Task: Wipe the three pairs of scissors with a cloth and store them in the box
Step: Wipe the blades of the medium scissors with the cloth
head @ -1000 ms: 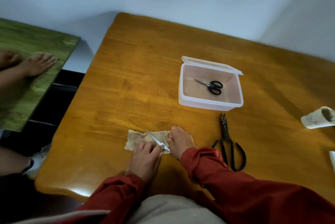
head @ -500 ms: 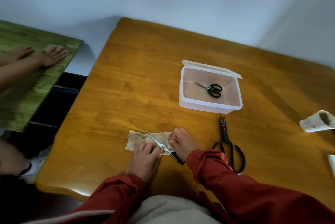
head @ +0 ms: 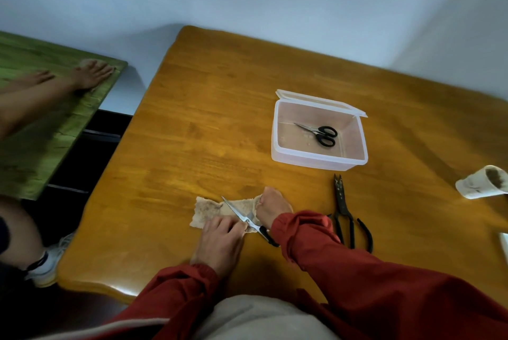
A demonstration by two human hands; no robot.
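A beige cloth (head: 207, 210) lies near the table's front edge. On it rests a small pair of scissors (head: 237, 211) with silver blades; its black handle sticks out under my right sleeve. My left hand (head: 220, 239) holds these scissors near the pivot with thumb and fingertips. My right hand (head: 272, 206) is curled on the cloth's right end. A second small black-handled pair (head: 319, 133) lies inside the clear plastic box (head: 277, 147), which is open. A large black pair of shears (head: 345, 216) lies on the table to the right of my right hand.
A white paper cup (head: 482, 181) lies on its side at the right edge. On the left stands a green table (head: 41, 133) with another person's hands (head: 88, 75) on it. The wooden table (head: 206, 119) is bare at the back.
My right hand slid up and right along the cloth, uncovering the black handle of the scissors. The scissors and my left hand stayed in place. The other person's hands shifted on the green table.
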